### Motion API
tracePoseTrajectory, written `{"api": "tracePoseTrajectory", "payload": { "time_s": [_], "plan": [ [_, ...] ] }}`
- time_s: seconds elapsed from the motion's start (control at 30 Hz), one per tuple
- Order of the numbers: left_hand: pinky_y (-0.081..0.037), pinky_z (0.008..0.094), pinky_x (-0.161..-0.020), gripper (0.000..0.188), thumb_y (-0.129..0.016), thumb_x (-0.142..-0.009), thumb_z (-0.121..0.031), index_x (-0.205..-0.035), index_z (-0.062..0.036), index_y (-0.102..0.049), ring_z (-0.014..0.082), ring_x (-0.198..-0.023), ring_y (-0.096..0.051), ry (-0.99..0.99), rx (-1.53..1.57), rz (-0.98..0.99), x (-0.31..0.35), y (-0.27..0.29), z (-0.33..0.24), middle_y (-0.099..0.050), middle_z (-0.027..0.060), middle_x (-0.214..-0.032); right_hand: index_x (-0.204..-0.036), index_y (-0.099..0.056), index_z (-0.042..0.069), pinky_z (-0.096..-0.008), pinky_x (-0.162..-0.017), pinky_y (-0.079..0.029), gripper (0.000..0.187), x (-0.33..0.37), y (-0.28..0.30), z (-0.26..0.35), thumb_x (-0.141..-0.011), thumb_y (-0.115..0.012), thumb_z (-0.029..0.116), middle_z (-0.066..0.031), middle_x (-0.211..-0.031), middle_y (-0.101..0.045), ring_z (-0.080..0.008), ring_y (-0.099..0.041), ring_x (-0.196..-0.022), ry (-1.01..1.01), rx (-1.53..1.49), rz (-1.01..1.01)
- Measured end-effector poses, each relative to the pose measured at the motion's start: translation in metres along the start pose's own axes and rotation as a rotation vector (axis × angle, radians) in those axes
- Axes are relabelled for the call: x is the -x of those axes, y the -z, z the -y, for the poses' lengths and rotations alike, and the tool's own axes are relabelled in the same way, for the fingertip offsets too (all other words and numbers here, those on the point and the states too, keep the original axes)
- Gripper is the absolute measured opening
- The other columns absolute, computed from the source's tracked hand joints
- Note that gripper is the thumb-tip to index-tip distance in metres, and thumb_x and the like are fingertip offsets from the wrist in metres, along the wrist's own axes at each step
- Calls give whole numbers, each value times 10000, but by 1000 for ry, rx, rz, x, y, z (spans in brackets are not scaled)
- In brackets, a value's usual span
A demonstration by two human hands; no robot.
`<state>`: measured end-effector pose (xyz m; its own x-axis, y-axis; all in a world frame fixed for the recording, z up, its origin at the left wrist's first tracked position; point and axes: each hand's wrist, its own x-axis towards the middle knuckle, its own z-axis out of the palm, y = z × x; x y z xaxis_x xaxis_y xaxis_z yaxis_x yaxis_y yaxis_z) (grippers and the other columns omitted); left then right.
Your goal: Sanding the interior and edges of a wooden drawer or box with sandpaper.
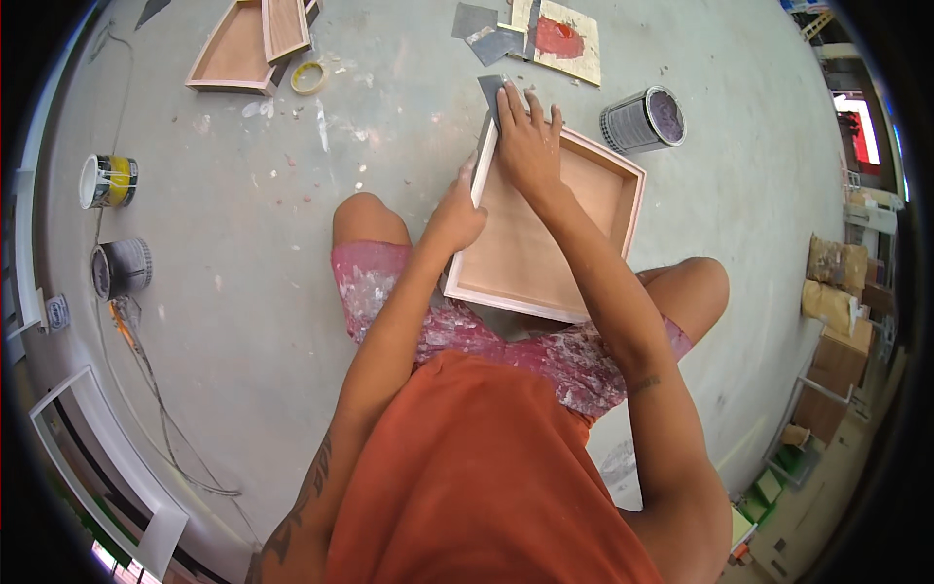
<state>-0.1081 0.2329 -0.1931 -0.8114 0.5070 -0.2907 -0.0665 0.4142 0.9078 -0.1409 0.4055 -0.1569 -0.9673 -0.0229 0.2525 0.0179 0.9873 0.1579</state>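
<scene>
Pale wooden tray (545, 229) rests tilted across the squatting person's knees, above the concrete floor (292, 321). Left hand (457, 216) closes on the tray's left rim, steadying it, while the right hand (525, 141) presses a grey sandpaper piece (489, 92) flat against that rim's far corner. Tin (642, 119) stands nearby.

Both hands (530, 146) (457, 219) forward, fingers curled.

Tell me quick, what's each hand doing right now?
Left hand: closed on the left edge of the shallow wooden tray.
Right hand: pressing a grey sheet of sandpaper against the tray's upper left corner.
</scene>
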Motion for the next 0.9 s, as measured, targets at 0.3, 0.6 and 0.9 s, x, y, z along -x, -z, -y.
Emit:
{"api": "tracePoseTrajectory", "payload": {
  "time_s": [0.3,0.6,0.9],
  "plan": [
    [-400,498,-1165,946,-577,-847,-35,-1680,-162,-148,499,-1379,-491,18,-20,3,0,-1,-3,-472,340,-1504,-1562,-440,90,-608,-1144,-357,643,-20,12,-20,-947,-617,151,-53,-1632,-448,-352,-516,-1370,-71,-175,5],
    [-399,492,-1167,941,-579,-849,-37,-1680,-167,-156,493,-1385,-489,8,11,-13,1,-4,0,-478,341,-1499,-1576,-397,43,-560,-1150,-365,642,10,9,-2,-963,-579,98,-119,-1627,-437,-385,-480,-1407,2,-352,-70],
    [-390,493,-1176,952,-575,-852,-31,-1682,-154,-125,505,-1410,-459,-12,-9,3,-2,-3,4,-452,340,-1530,-1577,-414,95,-666,-1181,-284,584,8,-8,5,-1002,-506,145,-62,-1657,-415,-373,-406,-1496,-3,-102,30]
  ]
}}
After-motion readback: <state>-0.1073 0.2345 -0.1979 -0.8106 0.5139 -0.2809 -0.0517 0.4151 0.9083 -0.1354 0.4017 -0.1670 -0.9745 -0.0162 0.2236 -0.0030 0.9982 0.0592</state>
